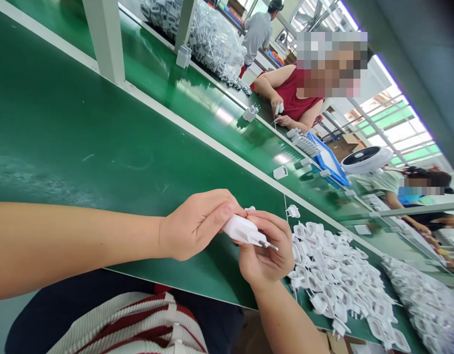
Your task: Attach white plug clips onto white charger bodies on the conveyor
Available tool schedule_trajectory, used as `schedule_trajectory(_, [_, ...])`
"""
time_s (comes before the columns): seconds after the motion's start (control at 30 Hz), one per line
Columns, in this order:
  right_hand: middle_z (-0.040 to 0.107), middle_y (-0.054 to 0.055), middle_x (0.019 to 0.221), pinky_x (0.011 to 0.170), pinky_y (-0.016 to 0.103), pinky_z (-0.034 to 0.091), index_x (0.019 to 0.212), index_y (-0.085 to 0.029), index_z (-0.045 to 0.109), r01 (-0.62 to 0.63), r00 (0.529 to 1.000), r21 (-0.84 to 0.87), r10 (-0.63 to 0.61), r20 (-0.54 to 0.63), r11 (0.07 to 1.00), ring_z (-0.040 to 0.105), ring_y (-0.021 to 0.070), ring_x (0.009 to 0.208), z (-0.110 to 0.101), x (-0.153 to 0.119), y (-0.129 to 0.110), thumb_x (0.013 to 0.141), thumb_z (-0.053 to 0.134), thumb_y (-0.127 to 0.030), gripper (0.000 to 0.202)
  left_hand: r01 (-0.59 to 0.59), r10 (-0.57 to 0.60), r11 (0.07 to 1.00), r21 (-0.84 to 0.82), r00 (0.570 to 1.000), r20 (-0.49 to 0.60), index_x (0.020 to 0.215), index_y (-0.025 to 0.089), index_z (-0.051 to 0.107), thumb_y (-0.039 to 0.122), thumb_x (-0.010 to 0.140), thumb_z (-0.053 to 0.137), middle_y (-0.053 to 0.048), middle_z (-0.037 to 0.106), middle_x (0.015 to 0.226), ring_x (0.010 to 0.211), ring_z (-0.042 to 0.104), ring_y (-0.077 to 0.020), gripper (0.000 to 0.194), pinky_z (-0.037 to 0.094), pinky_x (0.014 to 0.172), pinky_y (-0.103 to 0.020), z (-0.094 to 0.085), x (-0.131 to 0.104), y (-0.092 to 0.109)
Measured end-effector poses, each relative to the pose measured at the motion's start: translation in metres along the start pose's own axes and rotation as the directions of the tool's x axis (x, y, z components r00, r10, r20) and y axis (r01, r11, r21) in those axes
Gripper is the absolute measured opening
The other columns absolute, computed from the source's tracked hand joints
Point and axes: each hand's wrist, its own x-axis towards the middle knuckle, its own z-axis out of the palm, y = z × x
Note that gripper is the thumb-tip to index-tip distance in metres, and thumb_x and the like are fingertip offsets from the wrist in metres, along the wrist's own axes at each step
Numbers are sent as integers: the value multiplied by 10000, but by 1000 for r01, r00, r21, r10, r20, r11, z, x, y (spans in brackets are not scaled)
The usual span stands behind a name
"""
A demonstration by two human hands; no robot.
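Observation:
A white plug adapter [245, 230] with two metal pins is held between my hands above the green work surface [83, 147]. My left hand [203, 223] has its fingers closed on the rear end of the adapter. The fingers and thumb of my right hand [269, 246] close around its pin end, and the pins point to the right. Just right of my right hand lies a large pile of white plug parts [337, 275]. One loose plug part [293, 211] sits above the pile.
Beyond a pale rail, a green belt [212, 108] carries several white adapters, one near the rail [280, 172]. A post [105, 44] stands at upper left. Across the belt, a person in red [297, 93] handles a part beside a blue tray [328, 160]. A bag of parts [426, 300] lies lower right.

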Motion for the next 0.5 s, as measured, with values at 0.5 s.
schedule_trajectory(0.5, [732, 65, 1070, 719, 417, 656, 1195, -258, 691, 22, 999, -93, -26, -44, 995, 733, 241, 897, -2, -3, 2, 798, 761, -155, 415, -168, 165, 986, -2, 969, 183, 1306, 176, 531, 313, 998, 446, -141, 599, 1136, 1061, 562, -261, 348, 523, 943, -433, -5, -2, -5])
